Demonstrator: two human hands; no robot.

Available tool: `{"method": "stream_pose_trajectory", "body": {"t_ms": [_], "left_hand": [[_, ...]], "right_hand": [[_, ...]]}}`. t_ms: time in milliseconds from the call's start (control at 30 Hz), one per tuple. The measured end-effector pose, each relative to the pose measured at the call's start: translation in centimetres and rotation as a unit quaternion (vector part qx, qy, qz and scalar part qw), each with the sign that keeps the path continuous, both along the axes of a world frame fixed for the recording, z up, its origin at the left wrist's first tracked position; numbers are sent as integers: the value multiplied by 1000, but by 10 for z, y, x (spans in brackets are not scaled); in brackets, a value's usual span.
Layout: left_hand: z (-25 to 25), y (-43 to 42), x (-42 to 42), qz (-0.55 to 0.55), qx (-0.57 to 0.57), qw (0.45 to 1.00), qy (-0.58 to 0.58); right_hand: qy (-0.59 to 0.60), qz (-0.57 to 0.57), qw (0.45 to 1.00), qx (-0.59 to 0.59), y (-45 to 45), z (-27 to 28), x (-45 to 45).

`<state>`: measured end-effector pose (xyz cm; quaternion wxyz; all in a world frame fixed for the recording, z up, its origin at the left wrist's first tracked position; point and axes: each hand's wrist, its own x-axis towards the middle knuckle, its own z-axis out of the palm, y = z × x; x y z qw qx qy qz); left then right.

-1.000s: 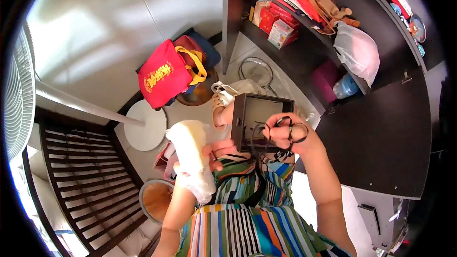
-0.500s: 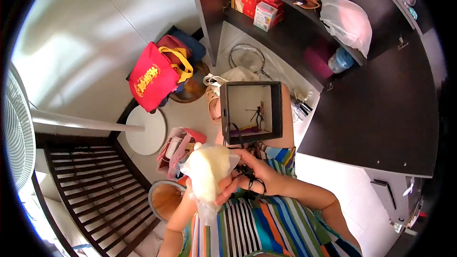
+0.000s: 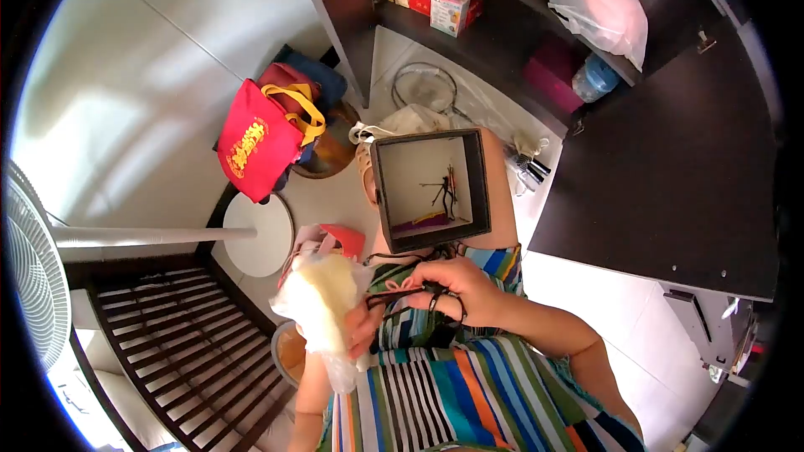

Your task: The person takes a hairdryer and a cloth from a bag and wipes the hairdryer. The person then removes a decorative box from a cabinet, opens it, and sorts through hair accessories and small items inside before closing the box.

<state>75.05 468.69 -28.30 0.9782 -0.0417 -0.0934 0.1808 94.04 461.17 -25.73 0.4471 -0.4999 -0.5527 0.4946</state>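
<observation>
My left hand (image 3: pixel 360 328) is closed round a pale yellow roll in clear plastic (image 3: pixel 322 297), at the lower middle. Close to its right, my right hand (image 3: pixel 448 289) pinches a bunch of thin black cords (image 3: pixel 431 291), with a pinkish loop among them. Some cord stretches between the two hands. Just above them, a dark open box (image 3: pixel 483 192) rests on my lap, with a few black cords (image 3: pixel 448 192) and a flat purple item (image 3: pixel 423 222) inside.
A red bag (image 3: pixel 260 138) with yellow handles leans by the wall. At left are a fan (image 3: pixel 38 272) and a dark slatted rack (image 3: pixel 184 343). An open dark cabinet (image 3: pixel 653 184) fills the right. A pink paper bag (image 3: pixel 345 238) stands behind the plastic-wrapped roll.
My right hand has come down and left from above the box to beside my left hand, still with the black cords. The view has shifted, and the wrapped roll now sits lower.
</observation>
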Motion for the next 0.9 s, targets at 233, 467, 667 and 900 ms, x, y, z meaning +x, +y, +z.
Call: {"method": "stream_pose_trajectory", "body": {"t_ms": [233, 467, 667, 900], "left_hand": [[-40, 48, -33, 68, 95, 993, -34], [-12, 45, -38, 244, 155, 942, 172], [-13, 45, -22, 211, 176, 949, 157], [-15, 42, -24, 211, 169, 952, 142]], "right_hand": [[-122, 6, 992, -31, -22, 37, 44], [-344, -290, 889, 84, -24, 81, 99], [-596, 96, 786, 131, 61, 19, 70], [-653, 287, 687, 139, 89, -36, 70]]}}
